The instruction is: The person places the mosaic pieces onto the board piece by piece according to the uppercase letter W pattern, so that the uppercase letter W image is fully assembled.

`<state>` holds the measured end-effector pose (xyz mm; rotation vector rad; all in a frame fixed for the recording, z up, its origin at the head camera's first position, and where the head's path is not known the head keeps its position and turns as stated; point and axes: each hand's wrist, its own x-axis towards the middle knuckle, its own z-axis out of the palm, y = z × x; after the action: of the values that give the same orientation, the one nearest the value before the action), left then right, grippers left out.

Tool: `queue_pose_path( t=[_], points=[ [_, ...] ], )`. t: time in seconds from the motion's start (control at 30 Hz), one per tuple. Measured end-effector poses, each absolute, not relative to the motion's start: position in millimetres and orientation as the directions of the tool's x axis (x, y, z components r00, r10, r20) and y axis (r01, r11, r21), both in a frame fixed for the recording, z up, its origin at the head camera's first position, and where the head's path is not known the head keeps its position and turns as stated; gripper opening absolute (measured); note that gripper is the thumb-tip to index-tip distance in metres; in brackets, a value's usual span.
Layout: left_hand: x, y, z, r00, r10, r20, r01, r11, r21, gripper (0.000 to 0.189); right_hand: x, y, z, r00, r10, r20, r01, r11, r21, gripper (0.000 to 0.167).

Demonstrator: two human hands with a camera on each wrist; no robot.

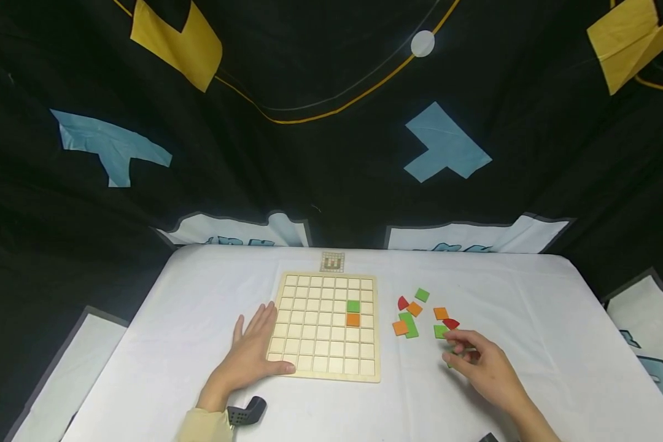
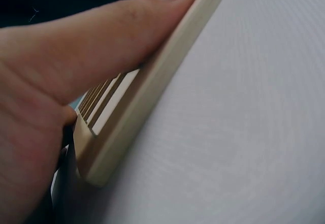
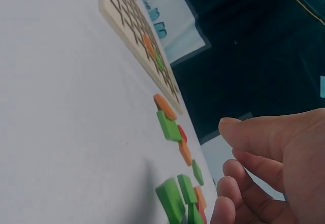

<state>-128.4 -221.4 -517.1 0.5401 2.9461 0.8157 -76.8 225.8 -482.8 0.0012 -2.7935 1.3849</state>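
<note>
My left hand [image 1: 251, 353] rests along the left side of a pale wooden grid board [image 1: 307, 350], its thumb over the near-left corner. In the left wrist view, the thumb [image 2: 101, 41] lies across the board's rim [image 2: 137, 112]. One green square tile [image 1: 353, 306] and one orange square tile [image 1: 353, 320] sit in neighbouring cells. My right hand [image 1: 480, 365] hovers above the cloth at the loose pieces, fingers loosely bent with nothing between them. Under its fingertips shows a bit of green; the right wrist view has a green piece [image 3: 171, 201] lying there.
Between board and right hand lie several loose pieces: green tiles [image 1: 422, 295], orange tiles [image 1: 440, 314] and red wedge-shaped pieces [image 1: 402, 303], some overlapping. A square printed mark [image 1: 332, 262] is beyond the board. A dark curtain [image 1: 331, 184] hangs behind the white-covered table [image 1: 492, 294].
</note>
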Motion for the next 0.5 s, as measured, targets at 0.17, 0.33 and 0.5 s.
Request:
queue_pose_path(
  t=[0.17, 0.33, 0.5],
  points=[
    [-128.2, -221.2, -517.1, -0.938, 0.343, 0.051, 0.321, 0.801, 0.505, 0.132, -73.6, 231.1, -484.4, -1.0, 0.016, 0.0, 0.009, 0.616, -0.788, 0.038],
    [-127.8, -220.8, -515.7, -0.937, 0.346, 0.053, 0.324, 0.799, 0.507, 0.132, -71.7, 234.3, -484.4, -0.999, 0.025, -0.021, 0.032, 0.642, -0.766, 0.04],
    [-127.3, -221.1, -514.6, -0.936, 0.347, 0.053, 0.324, 0.796, 0.512, 0.131, -71.4, 234.6, -484.7, -0.997, 0.048, -0.054, 0.072, 0.679, -0.731, 0.04]
  ],
)
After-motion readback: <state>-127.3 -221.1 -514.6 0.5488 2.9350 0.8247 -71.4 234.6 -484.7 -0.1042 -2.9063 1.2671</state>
